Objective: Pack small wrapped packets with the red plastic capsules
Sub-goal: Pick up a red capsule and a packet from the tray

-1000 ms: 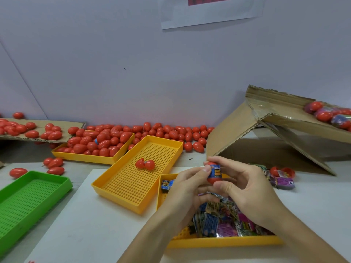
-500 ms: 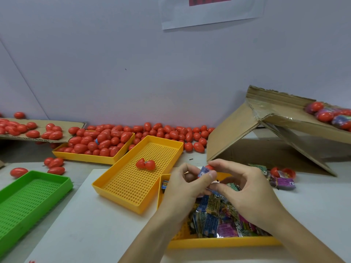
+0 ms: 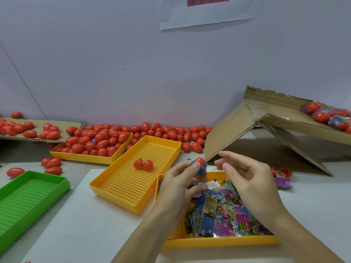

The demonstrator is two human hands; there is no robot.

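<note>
Pinching a red capsule [image 3: 199,167] with a blue packet wrapped round its lower part, the left hand [image 3: 178,185] held it above the far edge of the near yellow tray [image 3: 220,242]; the fingers [image 3: 195,166] were clamped on it, and whether the capsule was closed could not be made out. The right hand [image 3: 247,183] hovered just beside it, fingers loosely curled and apart, holding nothing. Both hands hid much of the heap of wrapped packets [image 3: 224,211] filling that tray. The middle yellow tray [image 3: 133,179], touching it at a corner, held one opened capsule [image 3: 143,164], its two halves side by side. A far yellow tray [image 3: 91,157] was heaped with closed red capsules [image 3: 98,141], and more lay loose along the wall. A green tray [image 3: 28,194] sat at the left, cut off by the frame. At the right, a tilted cardboard box [image 3: 266,130] held bagged capsules [image 3: 326,116], partly out of view. Beyond the right hand on the table [image 3: 76,234], a purple packet [image 3: 282,182] lay by red pieces too small to tell.
</note>
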